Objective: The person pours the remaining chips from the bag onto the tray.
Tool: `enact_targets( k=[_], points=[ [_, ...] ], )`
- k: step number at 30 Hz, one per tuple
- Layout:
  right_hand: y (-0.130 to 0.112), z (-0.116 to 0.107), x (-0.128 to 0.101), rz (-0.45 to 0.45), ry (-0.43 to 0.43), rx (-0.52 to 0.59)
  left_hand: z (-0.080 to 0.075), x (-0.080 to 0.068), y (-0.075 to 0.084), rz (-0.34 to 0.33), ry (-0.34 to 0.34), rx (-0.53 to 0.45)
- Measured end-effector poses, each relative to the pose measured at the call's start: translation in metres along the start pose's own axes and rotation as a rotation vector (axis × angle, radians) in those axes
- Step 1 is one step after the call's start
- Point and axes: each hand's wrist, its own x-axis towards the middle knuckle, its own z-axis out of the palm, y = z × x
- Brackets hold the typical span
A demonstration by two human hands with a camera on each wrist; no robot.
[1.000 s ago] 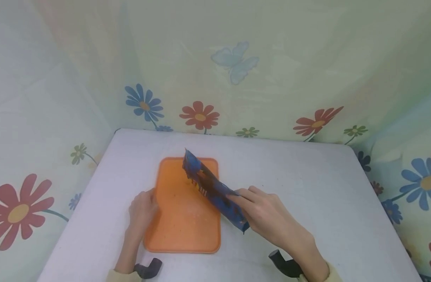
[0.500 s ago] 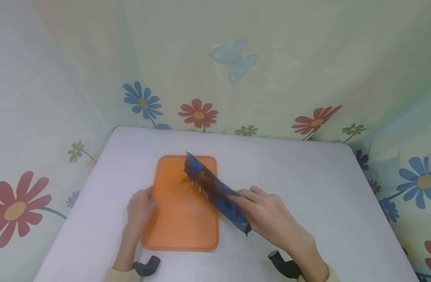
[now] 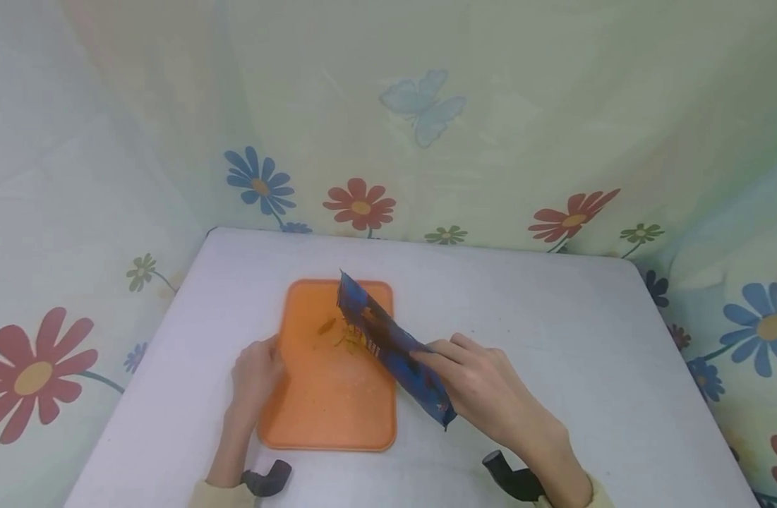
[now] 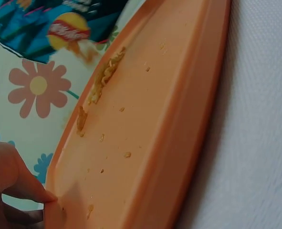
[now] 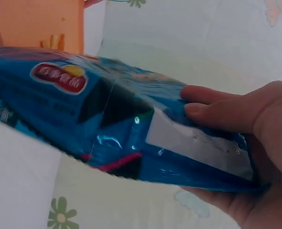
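Head view first: the right hand [image 3: 483, 388] grips a blue snack bag [image 3: 391, 346] near its lower end, fingers curled round it, and the bag is tipped with its open mouth pointing down toward the far half of the orange tray [image 3: 327, 416]. Small yellow snack pieces [image 3: 346, 337] lie on the tray right under that mouth, with one more piece a little to the left of them. The left hand [image 3: 256, 377] sits at the tray's left edge, fingers resting against the rim; whether they are curled under it cannot be made out from up here. The tray lies on the white bench [image 3: 553, 339], left of centre and nearer the front edge than the back. A flowered curtain [image 3: 426, 141] hangs behind the bench's far edge and along both sides.

Left wrist view now: the tray [image 4: 169, 124] fills the frame, crumbs scattered over it and a small heap of snack pieces [image 4: 105, 76] near its far rim. The bag [image 4: 50, 24] hangs over that end. Fingertips of the left hand [image 4: 16, 186] pinch the rim at the near corner.

Right wrist view: the bag [image 5: 83, 119] runs across the frame, held in the right hand [image 5: 245, 143], fingers over the top, palm and thumb side beneath, closed firmly on it. The tray [image 5: 36, 26] shows in the upper left corner beyond the bag's mouth.
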Motion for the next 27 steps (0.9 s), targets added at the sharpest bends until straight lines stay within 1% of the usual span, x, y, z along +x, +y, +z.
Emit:
enact_targets(
  k=[5, 9, 12, 16, 27],
  points=[
    [0.0020, -0.0007, 0.0008, -0.008, 0.022, -0.001, 0.0009, 0.0017, 0.0002, 0.027, 0.030, 0.018],
    [0.0024, -0.0005, 0.0014, -0.003, 0.050, -0.001, 0.0003, 0.0028, 0.0007, 0.029, 0.039, 0.024],
    [0.0022, 0.0009, 0.0013, 0.000, 0.071, 0.004, -0.0013, 0.0023, 0.0008, 0.017, 0.031, 0.024],
    [0.0012, 0.0028, 0.0011, 0.006, 0.077, 0.015, -0.0021, 0.0016, -0.0007, 0.005, 0.024, 0.032],
    [-0.0016, 0.0030, 0.0018, 0.012, 0.098, 0.000, 0.0027, 0.0028, -0.0020, -0.013, 0.004, 0.020]
  ],
)
